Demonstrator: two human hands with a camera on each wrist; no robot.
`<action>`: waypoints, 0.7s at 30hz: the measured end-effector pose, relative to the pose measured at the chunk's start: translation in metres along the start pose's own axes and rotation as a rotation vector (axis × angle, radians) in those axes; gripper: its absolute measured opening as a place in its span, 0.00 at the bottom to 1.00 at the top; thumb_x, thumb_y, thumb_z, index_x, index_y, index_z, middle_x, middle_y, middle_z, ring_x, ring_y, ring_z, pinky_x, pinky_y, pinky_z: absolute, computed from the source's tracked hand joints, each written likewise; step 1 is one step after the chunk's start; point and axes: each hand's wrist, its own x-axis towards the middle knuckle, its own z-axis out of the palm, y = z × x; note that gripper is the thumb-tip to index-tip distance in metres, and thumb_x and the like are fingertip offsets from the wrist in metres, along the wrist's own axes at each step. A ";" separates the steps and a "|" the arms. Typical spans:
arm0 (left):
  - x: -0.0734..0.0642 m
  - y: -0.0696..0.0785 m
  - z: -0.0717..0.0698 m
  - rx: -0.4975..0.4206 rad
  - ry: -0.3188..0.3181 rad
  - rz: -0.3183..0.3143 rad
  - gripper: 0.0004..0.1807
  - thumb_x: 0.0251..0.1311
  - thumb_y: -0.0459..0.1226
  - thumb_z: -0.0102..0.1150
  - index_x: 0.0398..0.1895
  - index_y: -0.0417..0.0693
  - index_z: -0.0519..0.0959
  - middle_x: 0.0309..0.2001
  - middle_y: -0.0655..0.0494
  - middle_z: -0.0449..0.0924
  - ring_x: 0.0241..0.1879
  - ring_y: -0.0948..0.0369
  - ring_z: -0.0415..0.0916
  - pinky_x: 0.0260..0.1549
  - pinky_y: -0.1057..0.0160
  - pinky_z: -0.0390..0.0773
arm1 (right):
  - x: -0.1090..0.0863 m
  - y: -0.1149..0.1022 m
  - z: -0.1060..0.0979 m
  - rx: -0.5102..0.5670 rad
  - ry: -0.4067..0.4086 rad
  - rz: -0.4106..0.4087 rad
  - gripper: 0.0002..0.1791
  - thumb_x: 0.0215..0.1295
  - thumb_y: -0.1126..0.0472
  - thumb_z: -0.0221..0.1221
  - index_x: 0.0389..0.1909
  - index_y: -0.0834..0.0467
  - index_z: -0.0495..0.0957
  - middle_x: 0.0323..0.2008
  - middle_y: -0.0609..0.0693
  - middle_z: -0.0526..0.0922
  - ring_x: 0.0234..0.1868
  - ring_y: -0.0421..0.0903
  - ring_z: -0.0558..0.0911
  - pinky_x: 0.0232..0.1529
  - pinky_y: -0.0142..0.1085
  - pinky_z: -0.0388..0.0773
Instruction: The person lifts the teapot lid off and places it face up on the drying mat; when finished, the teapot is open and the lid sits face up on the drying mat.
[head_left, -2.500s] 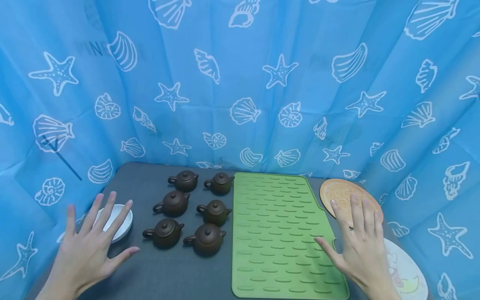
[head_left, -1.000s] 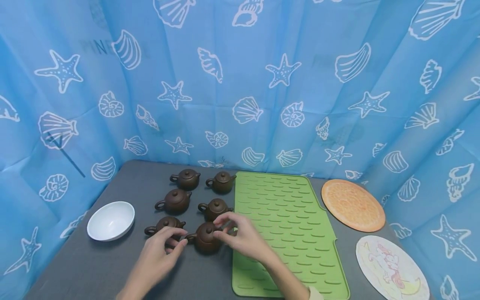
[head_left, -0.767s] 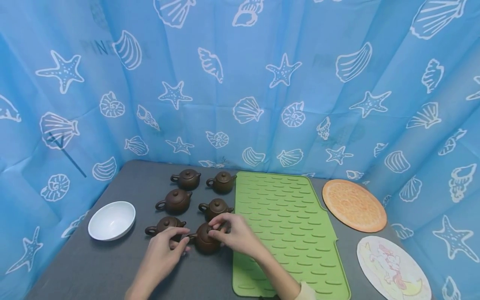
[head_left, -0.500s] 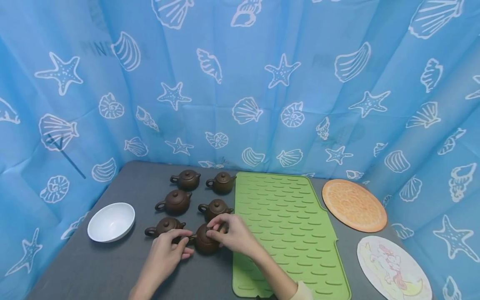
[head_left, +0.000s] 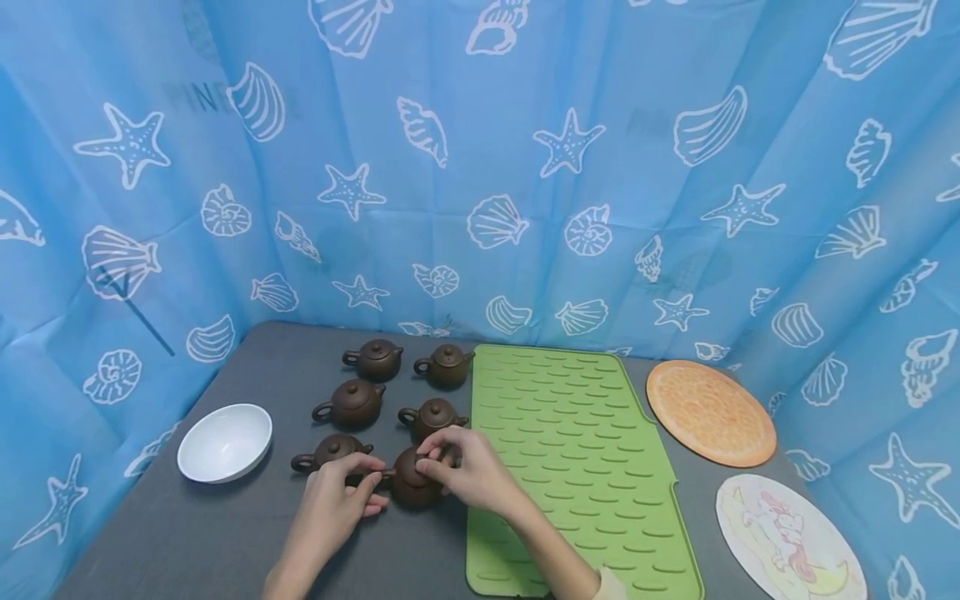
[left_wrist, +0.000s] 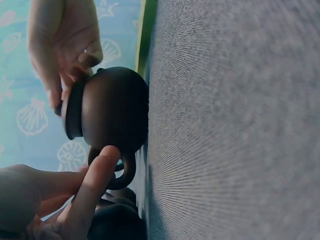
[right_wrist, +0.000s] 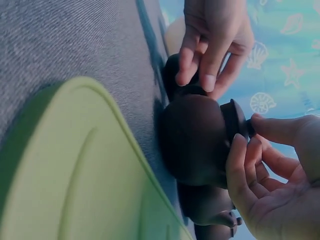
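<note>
L hand point(head_left: 330, 508) has thumb + fingers closed in a pinch on the handle point(left_wrist: 131, 172) of the nr-right pot point(head_left: 411, 490). R hand point(head_left: 472, 471) comes over the top from the other side, fingers bent, thumb at the knob point(right_wrist: 250, 128), gripping the lid point(right_wrist: 232, 119); can't tell if lid's fully seated or up a touch. Pot's upright on the table point(head_left: 202, 542), handle to the left, just beside the L edge of the green mat point(head_left: 562, 458); R forearm crosses over mat, pale sleeve point(head_left: 611, 585) at bottom edge.

Five more brown pots point(head_left: 356, 406), lids on, make up the rest of 2 cols x 3 rows; nr-left one is just past L hand, partly behind it. White bowl point(head_left: 225, 442) is on table's L side, well apart from pots. R of mat: orange disc point(head_left: 711, 412) at back, pale disc w/ drawing point(head_left: 791, 542) nearer. Blue curtain point(head_left: 450, 183) w/ white shells + starfish hangs behind & round both sides.
</note>
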 end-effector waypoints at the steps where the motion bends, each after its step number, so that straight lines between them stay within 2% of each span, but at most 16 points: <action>1: 0.000 0.000 0.000 0.001 -0.001 0.004 0.09 0.72 0.26 0.65 0.52 0.40 0.87 0.57 0.32 0.88 0.30 0.59 0.93 0.28 0.69 0.89 | -0.001 -0.001 -0.001 -0.001 0.003 -0.002 0.07 0.73 0.63 0.69 0.47 0.61 0.86 0.39 0.54 0.84 0.27 0.38 0.83 0.30 0.41 0.90; 4: -0.001 -0.001 0.000 0.003 0.002 0.007 0.09 0.72 0.26 0.65 0.51 0.40 0.87 0.57 0.32 0.87 0.29 0.59 0.93 0.28 0.68 0.89 | -0.006 -0.004 -0.004 -0.001 0.006 -0.008 0.07 0.74 0.61 0.69 0.47 0.60 0.86 0.40 0.55 0.82 0.28 0.38 0.84 0.30 0.36 0.89; 11: -0.002 -0.003 0.000 -0.005 0.005 0.008 0.09 0.71 0.25 0.65 0.50 0.42 0.87 0.57 0.33 0.88 0.29 0.60 0.93 0.28 0.69 0.89 | -0.023 -0.004 -0.017 -0.020 0.018 -0.033 0.07 0.78 0.59 0.64 0.50 0.56 0.82 0.49 0.59 0.76 0.31 0.46 0.86 0.34 0.46 0.91; 14: -0.003 -0.003 0.000 -0.019 0.009 0.016 0.09 0.71 0.25 0.65 0.49 0.43 0.88 0.57 0.34 0.88 0.29 0.60 0.93 0.28 0.69 0.89 | -0.029 -0.002 -0.024 -0.062 0.023 -0.044 0.07 0.80 0.59 0.62 0.53 0.54 0.79 0.53 0.58 0.75 0.30 0.46 0.84 0.31 0.40 0.89; 17: -0.002 -0.003 -0.001 -0.021 0.005 0.025 0.09 0.71 0.25 0.65 0.49 0.43 0.87 0.57 0.34 0.88 0.29 0.59 0.93 0.28 0.68 0.89 | -0.033 -0.001 -0.032 -0.095 0.038 -0.033 0.08 0.81 0.58 0.61 0.54 0.54 0.77 0.56 0.56 0.79 0.28 0.43 0.81 0.28 0.34 0.84; 21: -0.001 -0.003 -0.002 -0.013 -0.004 0.011 0.09 0.72 0.26 0.64 0.50 0.44 0.87 0.58 0.34 0.88 0.30 0.59 0.93 0.28 0.68 0.89 | -0.037 0.001 -0.041 -0.078 0.050 -0.004 0.10 0.82 0.57 0.60 0.56 0.57 0.77 0.46 0.61 0.86 0.27 0.45 0.82 0.27 0.33 0.82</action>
